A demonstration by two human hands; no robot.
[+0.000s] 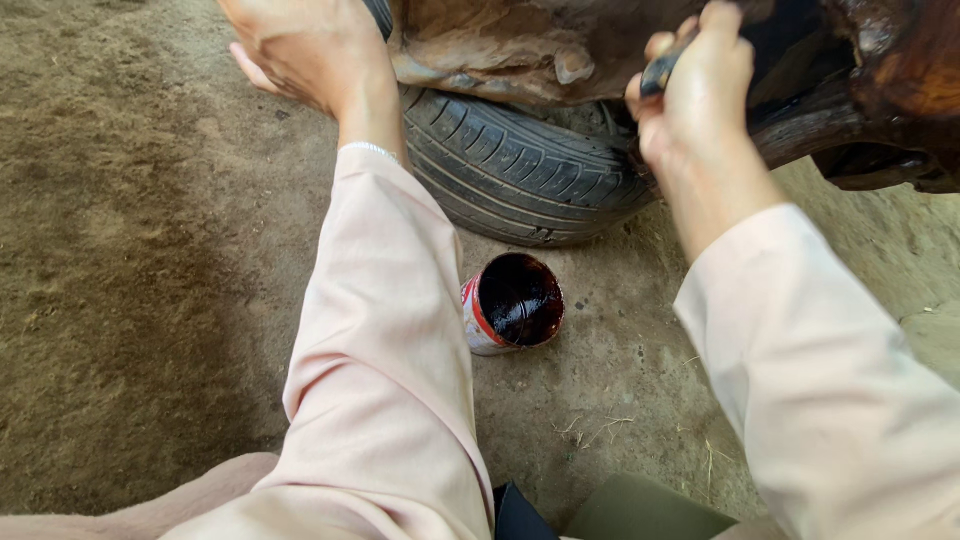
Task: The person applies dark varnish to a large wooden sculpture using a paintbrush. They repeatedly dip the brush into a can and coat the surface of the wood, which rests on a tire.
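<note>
The right hand (700, 85), in the upper right of the frame, is closed tight around a dark handle (663, 70), most likely a brush, though its working end is hidden behind the fingers against the wood. The left hand (305, 45), at the top left of centre, lies half open with fingers curled on the edge of the wooden piece (520, 45), gripping nothing else. The main risk, as I judge it, is the open can (512, 304) standing just below centre between the two pale pink sleeves: a forearm dropping or swinging back could knock it over and spill the dark liquid onto the dirt floor (130, 250). Drips from the handle could also stain the sleeve beneath it, and the wood, which rests on a tyre (520, 170), might shift if leaned on. The wood itself runs across the top of the frame; it is gnarled and uneven, pale and dry toward the left, dark, glossy and reddish-brown at the upper right, where it looks freshly wet.
</note>
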